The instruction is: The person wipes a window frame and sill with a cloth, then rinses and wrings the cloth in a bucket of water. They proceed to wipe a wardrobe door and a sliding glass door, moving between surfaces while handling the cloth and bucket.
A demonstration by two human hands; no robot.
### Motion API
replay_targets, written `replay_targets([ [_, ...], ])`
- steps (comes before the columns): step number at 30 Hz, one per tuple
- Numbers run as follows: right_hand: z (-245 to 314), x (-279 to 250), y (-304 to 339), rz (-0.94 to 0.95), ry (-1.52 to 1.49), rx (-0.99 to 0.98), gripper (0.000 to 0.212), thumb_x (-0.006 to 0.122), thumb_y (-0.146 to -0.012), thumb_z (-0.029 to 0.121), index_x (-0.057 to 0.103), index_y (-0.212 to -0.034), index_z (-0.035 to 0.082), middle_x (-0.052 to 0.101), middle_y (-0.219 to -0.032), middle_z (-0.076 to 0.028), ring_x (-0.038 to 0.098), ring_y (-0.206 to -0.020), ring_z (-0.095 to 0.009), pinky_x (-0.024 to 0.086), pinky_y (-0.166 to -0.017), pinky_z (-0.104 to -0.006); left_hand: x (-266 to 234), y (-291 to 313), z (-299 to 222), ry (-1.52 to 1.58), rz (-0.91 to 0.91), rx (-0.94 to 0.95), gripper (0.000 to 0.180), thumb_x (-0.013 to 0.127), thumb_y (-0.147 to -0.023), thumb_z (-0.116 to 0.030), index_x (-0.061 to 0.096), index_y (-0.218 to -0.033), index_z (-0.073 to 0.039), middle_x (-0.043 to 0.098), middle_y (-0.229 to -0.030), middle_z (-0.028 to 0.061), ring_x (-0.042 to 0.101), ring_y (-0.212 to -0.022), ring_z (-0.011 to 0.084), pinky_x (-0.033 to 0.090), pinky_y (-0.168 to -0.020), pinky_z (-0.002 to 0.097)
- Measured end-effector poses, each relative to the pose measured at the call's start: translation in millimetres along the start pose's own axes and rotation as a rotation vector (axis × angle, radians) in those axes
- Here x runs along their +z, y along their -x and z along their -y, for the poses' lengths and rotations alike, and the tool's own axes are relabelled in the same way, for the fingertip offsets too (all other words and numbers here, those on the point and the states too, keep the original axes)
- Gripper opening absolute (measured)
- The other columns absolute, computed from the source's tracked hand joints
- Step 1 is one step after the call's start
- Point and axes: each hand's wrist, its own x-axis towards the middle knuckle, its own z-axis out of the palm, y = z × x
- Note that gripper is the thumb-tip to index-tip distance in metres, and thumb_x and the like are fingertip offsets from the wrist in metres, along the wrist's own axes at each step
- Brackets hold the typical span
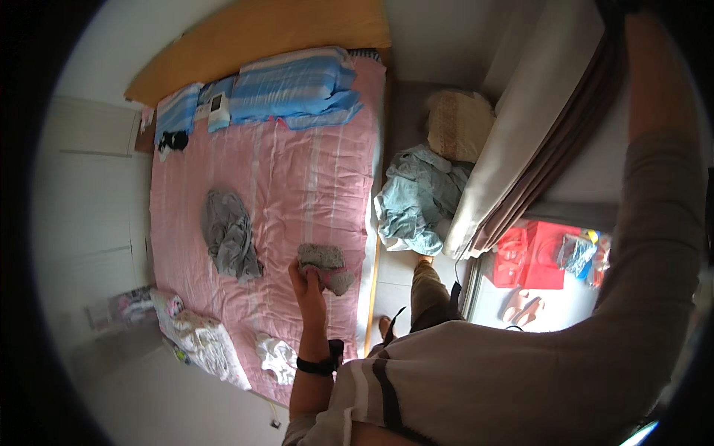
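My left hand point(303, 281), with a black band on its wrist, is closed round a grey fuzzy cloth point(321, 257) over the right side of the bed. A bit of pink shows on the cloth near my fingers; whether it is a towel or a sock I cannot make out. Up the right edge runs my right arm point(658, 186), raised, its hand lost in the dark rim. The bed's pink striped sheet point(297, 178) lies beneath the left hand. To the left of that hand, a crumpled grey garment point(229, 234) rests on the sheet.
Blue striped pillows point(290, 85) lie by the wooden headboard point(268, 30), near a white boxy device point(219, 111). White cloths point(277, 357) are at the bed's foot. Pale blue bedding point(420, 193) is heaped between bed and curtain point(520, 141). Red bags point(528, 256) and slippers point(522, 307) sit at right.
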Motion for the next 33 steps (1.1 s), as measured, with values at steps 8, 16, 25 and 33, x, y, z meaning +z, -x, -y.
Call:
replay_targets([
  [8, -54.0, 175.1, 78.8, 0.497, -0.248, 0.041, 0.077, 0.058, -0.089, 0.025, 0.015, -0.152, 0.012, 0.02, -0.156, -0.017, 0.018, -0.144, -0.035, 0.019, -0.116, -0.045, 60.6, -29.5, -10.7, -0.081, 0.071, -0.035, 0.036, 0.042, -0.1, -0.007, 0.036, -0.135, -0.005, 0.052, -0.093, 0.0011, 0.05, -0.078, 0.0058, 0.044, -0.071, 0.0218],
  [16, -70.8, 224.3, 214.4, 0.869, -0.499, 0.193, 0.084, 0.063, -0.09, 0.037, 0.014, -0.152, 0.007, 0.02, -0.155, -0.02, 0.019, -0.143, -0.035, 0.019, -0.116, -0.0428, 78.7, -35.4, -8.5, -0.118, 0.168, -0.019, 0.038, 0.044, -0.098, -0.005, 0.037, -0.135, -0.004, 0.054, -0.105, 0.0039, 0.053, -0.083, 0.0087, 0.046, -0.073, 0.0241],
  [25, -33.5, 114.2, 290.9, 0.829, -0.464, 0.623, 0.08, 0.057, -0.095, 0.035, 0.008, -0.153, 0.008, 0.014, -0.157, -0.017, 0.021, -0.143, -0.033, 0.023, -0.115, -0.0402, 86.6, -41.9, -2.8, -0.059, 0.259, 0.0, 0.037, 0.042, -0.098, -0.003, 0.037, -0.135, -0.005, 0.055, -0.112, 0.0082, 0.057, -0.092, 0.0133, 0.051, -0.08, 0.0273],
  [33, 17.3, 15.0, 411.9, 0.91, -0.431, 0.707, 0.074, 0.061, -0.09, 0.021, 0.02, -0.149, 0.004, 0.034, -0.147, -0.023, 0.036, -0.134, -0.037, 0.03, -0.111, -0.0412, 75.5, -59.3, -2.7, -0.056, 0.479, 0.144, 0.039, 0.044, -0.097, -0.003, 0.037, -0.136, -0.003, 0.055, -0.113, 0.0072, 0.054, -0.095, 0.0126, 0.047, -0.084, 0.0263],
])
